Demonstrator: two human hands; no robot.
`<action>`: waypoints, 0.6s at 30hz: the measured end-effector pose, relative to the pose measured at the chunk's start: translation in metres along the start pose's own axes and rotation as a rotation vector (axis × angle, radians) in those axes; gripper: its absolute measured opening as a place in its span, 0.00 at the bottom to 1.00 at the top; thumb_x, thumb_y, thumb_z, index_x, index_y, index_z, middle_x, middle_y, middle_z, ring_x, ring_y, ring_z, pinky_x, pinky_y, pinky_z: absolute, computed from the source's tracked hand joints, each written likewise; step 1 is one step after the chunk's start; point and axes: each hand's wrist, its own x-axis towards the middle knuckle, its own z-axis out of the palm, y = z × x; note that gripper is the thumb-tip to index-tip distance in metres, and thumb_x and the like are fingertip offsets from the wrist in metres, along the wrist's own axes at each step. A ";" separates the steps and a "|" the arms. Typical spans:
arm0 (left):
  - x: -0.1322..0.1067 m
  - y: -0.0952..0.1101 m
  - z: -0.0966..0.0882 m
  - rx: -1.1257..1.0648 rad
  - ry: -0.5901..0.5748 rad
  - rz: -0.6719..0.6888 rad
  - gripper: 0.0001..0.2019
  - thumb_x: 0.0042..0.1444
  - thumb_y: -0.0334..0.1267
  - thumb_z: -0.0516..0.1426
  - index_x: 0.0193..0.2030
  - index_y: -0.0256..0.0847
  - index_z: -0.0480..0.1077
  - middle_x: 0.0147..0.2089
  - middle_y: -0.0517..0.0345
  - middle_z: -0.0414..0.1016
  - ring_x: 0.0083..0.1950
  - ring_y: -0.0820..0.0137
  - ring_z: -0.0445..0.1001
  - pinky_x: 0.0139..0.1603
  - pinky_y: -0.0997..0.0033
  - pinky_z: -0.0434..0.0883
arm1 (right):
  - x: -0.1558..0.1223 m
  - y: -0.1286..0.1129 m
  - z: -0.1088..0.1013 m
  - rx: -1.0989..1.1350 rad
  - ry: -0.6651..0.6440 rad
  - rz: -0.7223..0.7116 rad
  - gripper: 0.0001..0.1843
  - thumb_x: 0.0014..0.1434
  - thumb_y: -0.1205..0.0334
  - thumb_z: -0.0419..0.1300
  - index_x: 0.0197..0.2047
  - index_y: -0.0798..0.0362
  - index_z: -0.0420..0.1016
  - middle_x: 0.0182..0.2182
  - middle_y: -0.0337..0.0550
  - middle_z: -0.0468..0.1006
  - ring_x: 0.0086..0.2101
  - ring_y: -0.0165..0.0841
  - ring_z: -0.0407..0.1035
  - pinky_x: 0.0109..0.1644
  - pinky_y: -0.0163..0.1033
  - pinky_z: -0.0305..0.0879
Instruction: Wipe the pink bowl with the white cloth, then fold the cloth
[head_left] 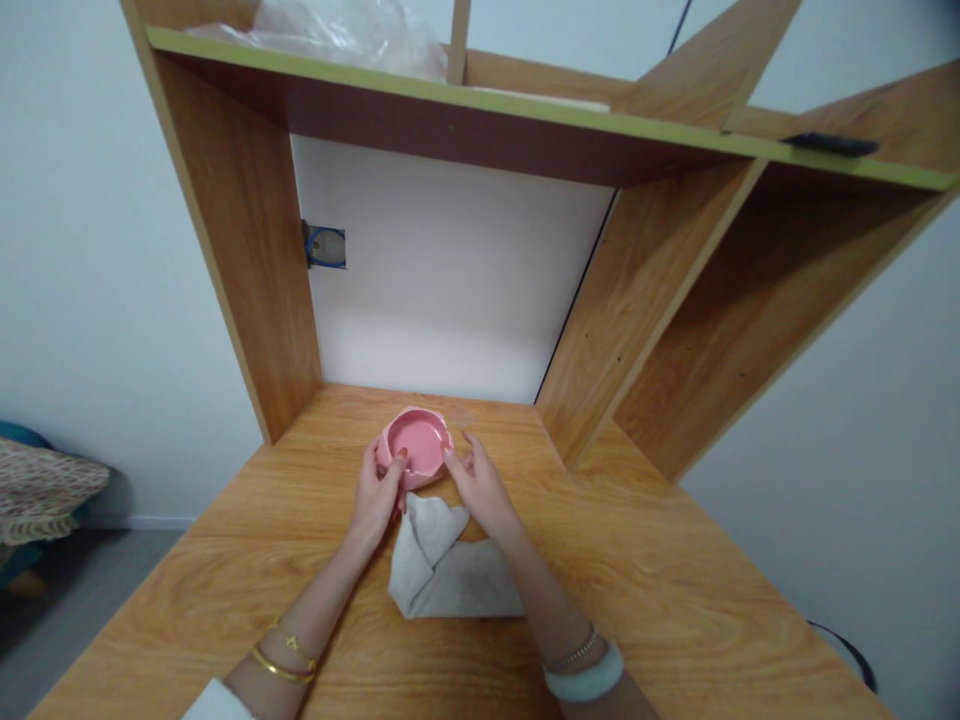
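A pink ashtray, round inside with a faceted, notched rim, is held between both hands just over the wooden desk. My left hand grips its left side, thumb over the rim and fingers underneath. On the right side, my right hand pinches the rim with its thumb; part of its fingers is hidden. Below the ashtray, a folded grey cloth lies on the desk, partly covered by my right forearm.
The wooden desk runs under a shelf unit with upright side panels. Clear plastic wrapping and a dark flat object rest on the shelf. An uncovered wall box shows blue wire. At far left is a patterned cloth.
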 end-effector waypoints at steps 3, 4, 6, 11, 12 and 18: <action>0.000 -0.004 0.001 0.075 -0.029 0.058 0.29 0.49 0.53 0.53 0.54 0.39 0.56 0.27 0.64 0.68 0.16 0.79 0.63 0.15 0.80 0.61 | 0.004 -0.006 -0.002 -0.024 -0.082 0.008 0.22 0.54 0.59 0.49 0.52 0.55 0.63 0.31 0.42 0.75 0.30 0.33 0.69 0.34 0.35 0.63; 0.000 -0.006 0.002 0.118 -0.038 0.094 0.29 0.48 0.53 0.54 0.54 0.39 0.56 0.33 0.59 0.70 0.22 0.76 0.69 0.21 0.78 0.66 | 0.005 -0.007 -0.004 -0.057 -0.090 -0.001 0.20 0.54 0.61 0.48 0.50 0.54 0.66 0.32 0.43 0.76 0.31 0.33 0.69 0.35 0.35 0.63; 0.003 -0.011 0.001 0.205 -0.083 0.166 0.30 0.49 0.52 0.54 0.56 0.38 0.55 0.45 0.51 0.69 0.39 0.70 0.73 0.36 0.73 0.70 | 0.007 -0.005 -0.010 -0.126 -0.090 0.001 0.20 0.53 0.65 0.47 0.48 0.54 0.68 0.32 0.44 0.76 0.31 0.34 0.69 0.35 0.35 0.63; 0.009 -0.018 -0.005 0.354 -0.244 0.176 0.26 0.55 0.50 0.48 0.56 0.35 0.58 0.42 0.50 0.74 0.45 0.65 0.71 0.48 0.65 0.65 | 0.021 0.023 -0.045 -0.282 0.077 0.046 0.25 0.53 0.66 0.45 0.55 0.56 0.62 0.37 0.48 0.76 0.33 0.35 0.71 0.38 0.37 0.63; 0.010 -0.019 -0.006 0.377 -0.244 0.173 0.24 0.55 0.50 0.47 0.53 0.35 0.62 0.41 0.50 0.74 0.45 0.65 0.72 0.48 0.65 0.65 | 0.024 0.031 -0.054 -0.328 0.104 0.074 0.25 0.53 0.66 0.45 0.55 0.55 0.62 0.37 0.48 0.76 0.33 0.35 0.71 0.38 0.37 0.63; 0.012 -0.018 -0.009 0.538 -0.214 0.174 0.18 0.55 0.49 0.47 0.34 0.39 0.72 0.32 0.54 0.76 0.37 0.64 0.74 0.41 0.67 0.67 | 0.034 0.073 -0.104 -0.508 0.167 0.267 0.23 0.53 0.65 0.45 0.51 0.59 0.67 0.35 0.50 0.76 0.35 0.37 0.71 0.37 0.37 0.63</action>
